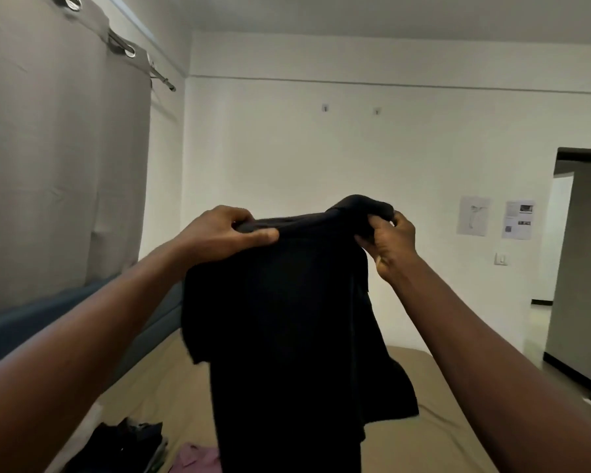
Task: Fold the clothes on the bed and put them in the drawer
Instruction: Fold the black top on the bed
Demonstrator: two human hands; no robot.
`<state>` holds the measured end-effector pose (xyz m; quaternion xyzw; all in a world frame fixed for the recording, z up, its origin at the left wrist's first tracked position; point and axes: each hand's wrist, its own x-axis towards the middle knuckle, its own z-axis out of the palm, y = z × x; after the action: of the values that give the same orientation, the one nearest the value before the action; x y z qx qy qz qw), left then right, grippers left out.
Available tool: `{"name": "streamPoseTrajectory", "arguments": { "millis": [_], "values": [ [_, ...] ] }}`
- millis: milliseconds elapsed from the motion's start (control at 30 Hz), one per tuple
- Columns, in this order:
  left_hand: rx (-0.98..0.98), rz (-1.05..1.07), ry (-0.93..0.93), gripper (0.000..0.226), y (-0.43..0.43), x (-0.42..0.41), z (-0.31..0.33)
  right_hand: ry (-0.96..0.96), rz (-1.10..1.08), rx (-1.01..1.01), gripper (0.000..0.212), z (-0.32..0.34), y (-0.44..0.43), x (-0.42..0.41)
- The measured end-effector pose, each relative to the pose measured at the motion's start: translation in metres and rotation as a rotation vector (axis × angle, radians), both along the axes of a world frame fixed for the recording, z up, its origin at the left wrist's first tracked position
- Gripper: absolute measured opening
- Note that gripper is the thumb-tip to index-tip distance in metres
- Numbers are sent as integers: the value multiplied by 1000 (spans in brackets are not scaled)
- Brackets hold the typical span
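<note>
A black garment (287,319) is held up above the bed (440,404), its top edge gripped by the left hand (226,230) and the right hand (389,240), fingers clenched on cloth.

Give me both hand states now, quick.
Left hand: closed, gripping the top edge of the hanging black fabric garment.
Right hand: closed, pinching the same garment's bunched top corner.

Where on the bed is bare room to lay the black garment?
Bare sheet right of the hanging black garment, out to the bed's edge; a narrower strip between it and the blue frame. Near left is crowded: dark pile, pink garment.
</note>
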<state>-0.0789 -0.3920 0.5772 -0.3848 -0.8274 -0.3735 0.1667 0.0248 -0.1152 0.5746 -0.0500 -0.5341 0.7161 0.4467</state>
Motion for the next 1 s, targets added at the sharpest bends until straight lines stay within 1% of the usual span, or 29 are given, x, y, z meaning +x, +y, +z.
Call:
{"name": "streamPoseTrajectory", "arguments": {
  "millis": [33, 67, 100, 133, 167, 200, 233, 267, 300, 333, 367, 400, 433, 467, 500, 567, 600, 633, 667, 700, 733, 767, 800, 833, 867, 900, 933, 967, 1000],
  "values": [
    [-54, 13, 55, 50, 0, 2, 0, -1, -9, 1, 19, 0, 5, 3],
    [-25, 5, 82, 47, 1, 4, 1, 0, -21, 48, 20, -2, 6, 6],
    [65, -13, 86, 46, 5, 8, 1, 1, -15, 143, 26, -11, 5, 10],
    [172, -37, 69, 46, 8, 12, 3, 4, 45, 246, 40, -24, 3, 12],
    [269, -51, 59, 48, 12, 18, 6, -63, 148, 348, 62, -45, 0, 13],
    [336, -43, 69, 49, 15, 22, 10, -205, 263, 444, 89, -70, -3, 14],
    [365, -13, 92, 49, 18, 27, 14, -404, 353, 545, 113, -95, -6, 14],
    [366, 34, 121, 48, 19, 31, 18, -591, 411, 642, 120, -119, -8, 14],
    [365, 73, 145, 47, 19, 34, 21, -723, 455, 719, 105, -136, -6, 15],
    [357, 100, 162, 45, 17, 35, 23, -770, 466, 775, 73, -148, -5, 14],
    [345, 121, 184, 42, 13, 36, 25, -765, 424, 777, 43, -152, -3, 14],
    [320, 157, 221, 38, 6, 35, 26, -734, 355, 738, 22, -150, -2, 16],
    [287, 206, 273, 33, -2, 35, 25, -702, 268, 673, 12, -146, 1, 16],
    [249, 246, 320, 28, -11, 34, 26, -656, 193, 567, 12, -138, 7, 15],
    [213, 274, 349, 23, -20, 34, 25, -594, 155, 415, 17, -129, 13, 15],
    [139, 301, 363, 20, -35, 38, 24, -379, 185, 63, 27, -110, 24, 15],
    [97, 316, 359, 20, -39, 40, 23, -272, 211, -82, 29, -103, 26, 15],
    [74, 327, 347, 21, -40, 41, 22, -205, 220, -163, 29, -96, 22, 16],
    [74, 337, 312, 24, -40, 41, 20, -197, 210, -163, 28, -92, 10, 17],
    [114, 332, 254, 27, -37, 41, 20, -216, 176, -91, 31, -90, -1, 17],
    [178, 330, 180, 31, -34, 42, 19, -252, 115, 59, 37, -90, -13, 19],
    [247, 336, 114, 35, -32, 43, 19, -277, 41, 277, 44, -92, -22, 22],
    [303, 359, 86, 38, -33, 41, 18, -280, -25, 568, 48, -95, -26, 30],
    [327, 399, 95, 39, -39, 39, 17, -306, -38, 881, 54, -95, -27, 39],
    [309, 428, 114, 39, -47, 40, 17, -384, -36, 1159, 64, -94, -20, 44],
    [261, 416, 125, 37, -57, 41, 16, -477, -37, 1377, 73, -92, -11, 46],
    [203, 353, 100, 33, -69, 46, 17, -577, -52, 1513, 81, -92, -1, 48],
    [142, 255, 23, 29, -79, 51, 17, -623, -98, 1534, 83, -93, 9, 48],
    [57, 168, -82, 26, -88, 59, 18, -609, -186, 1468, 80, -92, 19, 46]
  ]
}}
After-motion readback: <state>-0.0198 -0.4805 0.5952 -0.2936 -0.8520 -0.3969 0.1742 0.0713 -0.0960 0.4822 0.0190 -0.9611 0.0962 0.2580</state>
